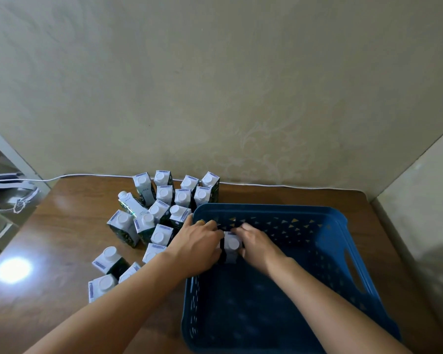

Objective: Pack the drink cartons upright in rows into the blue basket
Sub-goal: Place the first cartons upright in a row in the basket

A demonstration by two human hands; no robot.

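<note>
A blue perforated basket (338, 251) sits on the right half of the wooden table. Inside its far left corner stands one upright drink carton (232, 247) with a white round cap. My left hand (197, 245) grips its left side and my right hand (257, 242) grips its right side. Part of another white carton edge shows under my left fingers; I cannot tell if it is a second carton. Several more white and dark green cartons (161, 200) crowd the table left of the basket, most upright, one (129, 203) leaning.
The wooden table (62, 226) meets a beige wall at the back, with a white cable (279, 185) along the joint. A grey bag (8, 192) hangs off the table's left side. A side wall rises at the right.
</note>
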